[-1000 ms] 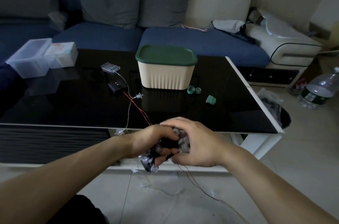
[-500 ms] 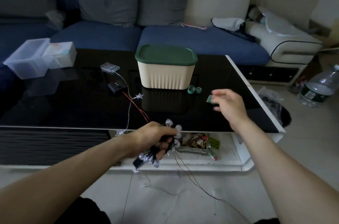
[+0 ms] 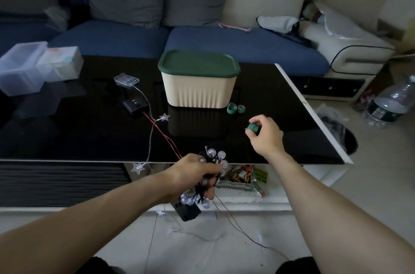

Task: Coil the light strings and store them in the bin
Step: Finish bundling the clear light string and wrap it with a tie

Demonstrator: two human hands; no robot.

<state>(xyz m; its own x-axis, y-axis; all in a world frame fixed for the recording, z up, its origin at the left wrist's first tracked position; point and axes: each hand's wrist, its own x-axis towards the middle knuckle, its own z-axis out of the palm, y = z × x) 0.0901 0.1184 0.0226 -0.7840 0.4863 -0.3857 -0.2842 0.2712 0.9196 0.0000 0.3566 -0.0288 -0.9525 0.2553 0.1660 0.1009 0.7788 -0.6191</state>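
The left hand covers the middle of the coiled globe-bulb light string, so how the turns lie inside that grip cannot be seen; only bulbs above and below the fist show. The black battery box hanging under it is half hidden by bulbs. The small green roll pinched by the right hand is partly behind the fingertips. The green lid hides what the cream bin holds. The water bottle at far right and the clear box at far left are cut by the frame edges. Print on the snack packets on the shelf under the counter is too small to read.
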